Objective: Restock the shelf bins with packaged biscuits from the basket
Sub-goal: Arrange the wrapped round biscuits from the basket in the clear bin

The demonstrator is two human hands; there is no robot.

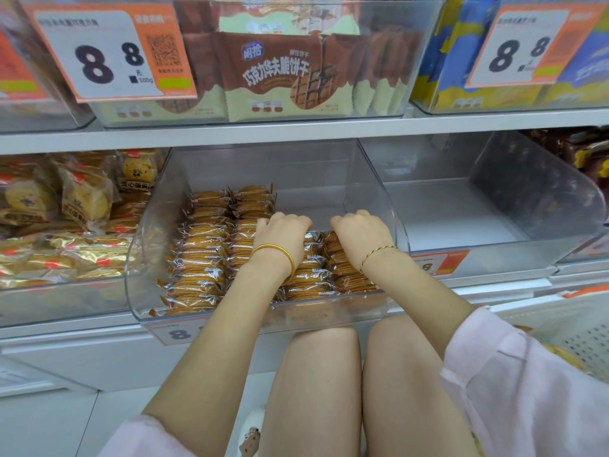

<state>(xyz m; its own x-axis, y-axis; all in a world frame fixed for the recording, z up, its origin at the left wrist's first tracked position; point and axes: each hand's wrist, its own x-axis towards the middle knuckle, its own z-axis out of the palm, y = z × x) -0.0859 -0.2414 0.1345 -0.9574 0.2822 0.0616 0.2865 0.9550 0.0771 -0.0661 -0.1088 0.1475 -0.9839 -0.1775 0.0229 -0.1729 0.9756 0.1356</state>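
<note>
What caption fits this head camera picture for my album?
Left hand and right hand grip packaged biscuits in the clear shelf bin.

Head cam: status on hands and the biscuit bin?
Inside clear bin: left hand and right hand, fingers curled over biscuit packs. Rows fill left and front; back right bare. Nothing blocking.
</note>
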